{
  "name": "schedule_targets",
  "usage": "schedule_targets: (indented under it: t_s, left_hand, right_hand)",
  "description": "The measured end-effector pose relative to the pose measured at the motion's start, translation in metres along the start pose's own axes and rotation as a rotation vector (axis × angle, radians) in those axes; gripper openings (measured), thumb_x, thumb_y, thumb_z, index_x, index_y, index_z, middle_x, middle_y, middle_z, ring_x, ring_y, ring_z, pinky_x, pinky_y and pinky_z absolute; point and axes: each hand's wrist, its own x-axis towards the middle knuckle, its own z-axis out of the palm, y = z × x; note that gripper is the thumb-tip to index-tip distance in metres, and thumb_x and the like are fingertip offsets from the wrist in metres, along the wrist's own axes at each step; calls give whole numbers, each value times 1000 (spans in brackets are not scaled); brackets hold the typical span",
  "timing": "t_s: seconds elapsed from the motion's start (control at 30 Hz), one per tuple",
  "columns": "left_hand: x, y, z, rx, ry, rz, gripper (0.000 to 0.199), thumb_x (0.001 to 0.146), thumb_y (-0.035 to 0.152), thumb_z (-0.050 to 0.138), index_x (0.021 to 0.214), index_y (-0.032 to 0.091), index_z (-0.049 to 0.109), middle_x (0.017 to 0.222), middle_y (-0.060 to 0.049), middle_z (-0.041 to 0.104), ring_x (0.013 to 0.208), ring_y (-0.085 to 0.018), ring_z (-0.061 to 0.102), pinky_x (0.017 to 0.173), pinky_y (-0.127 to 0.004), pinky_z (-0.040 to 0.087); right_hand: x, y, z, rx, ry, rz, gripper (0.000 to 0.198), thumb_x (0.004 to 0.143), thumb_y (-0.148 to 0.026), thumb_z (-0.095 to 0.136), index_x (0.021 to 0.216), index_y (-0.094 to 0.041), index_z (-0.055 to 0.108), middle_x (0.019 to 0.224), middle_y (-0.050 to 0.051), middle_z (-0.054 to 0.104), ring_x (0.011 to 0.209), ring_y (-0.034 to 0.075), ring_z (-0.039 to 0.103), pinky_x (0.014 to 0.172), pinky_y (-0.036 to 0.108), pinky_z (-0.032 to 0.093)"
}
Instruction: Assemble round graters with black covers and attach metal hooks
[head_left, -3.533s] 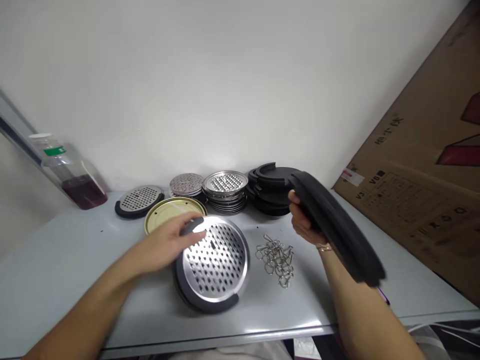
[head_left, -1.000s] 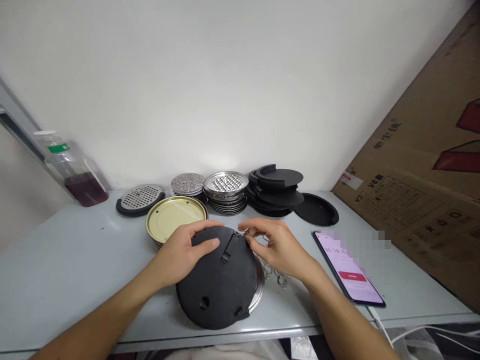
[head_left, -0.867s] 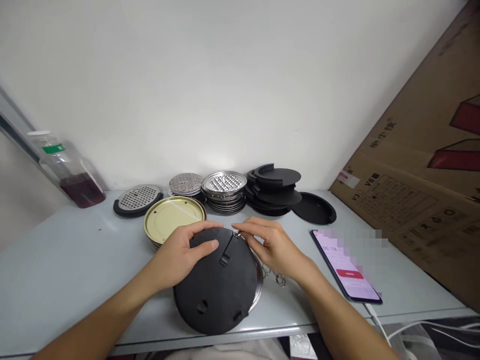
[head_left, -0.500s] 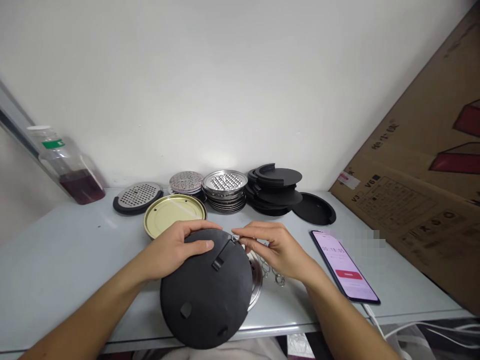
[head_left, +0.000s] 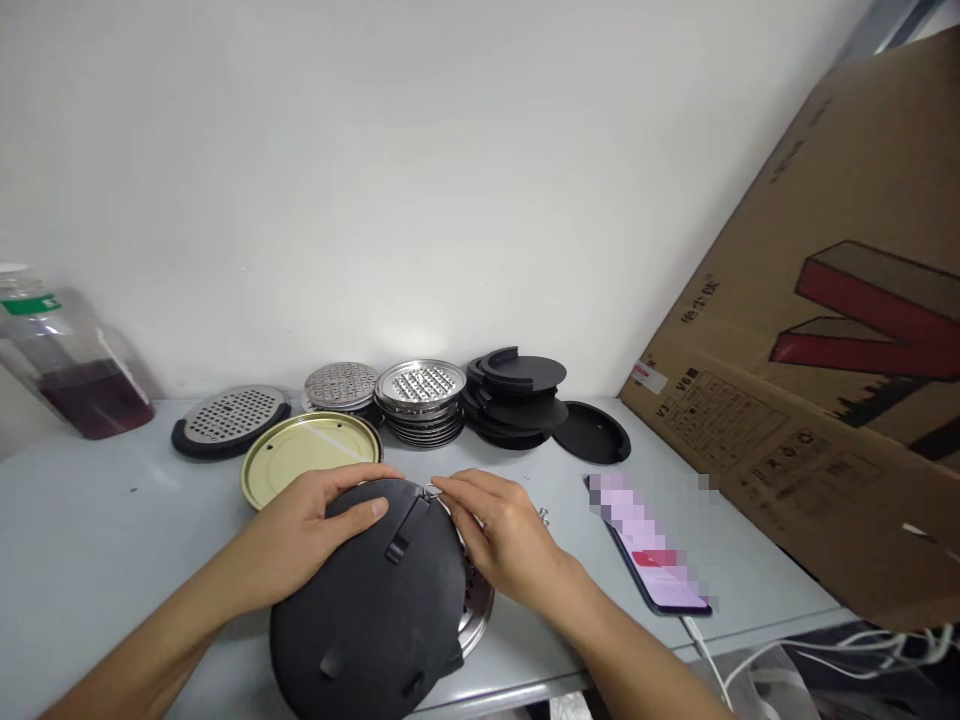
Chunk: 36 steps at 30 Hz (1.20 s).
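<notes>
Right fingers pinched a metal clip at the edge of the black disc, apparently not yet fastened; left fingers gripped the disc.

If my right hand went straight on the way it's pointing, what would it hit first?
Probably the black disc, at its upper edge, where your right hand pinches a small metal piece; exact depth is unclear.
</notes>
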Motion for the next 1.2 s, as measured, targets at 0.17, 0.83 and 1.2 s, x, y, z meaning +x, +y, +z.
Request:
schedule_targets:
  t_s: [0.17,0.83,1.2]
  left_hand:
    - [-2,3,5,45,16,41,32,91,43,60,118,30,70,124,-1,69,119,-27,61,108,-40,43]
    - [4,6,30,-141,-73,-38,31,88,38,62,114,22,67,111,-5,73,102,-26,68,89,-36,53]
    - [1,26,2,-363,327,106,36,90,46,64,120,28,69,107,-1,75,96,-26,69,86,-36,56]
  right_hand:
    - [-2,-9,16,-67,137,47,30,96,-13,45,116,-17,67,97,11,75,84,23,71,74,34,58]
    - [6,5,13,170,424,226,28,96,-18,51,117,-26,68,95,5,74,84,18,69,80,33,55]
    - [20,43,-2,1164,267,929,28,68,-30,74,92,-15,69,65,-3,55,49,6,36,40,19,18]
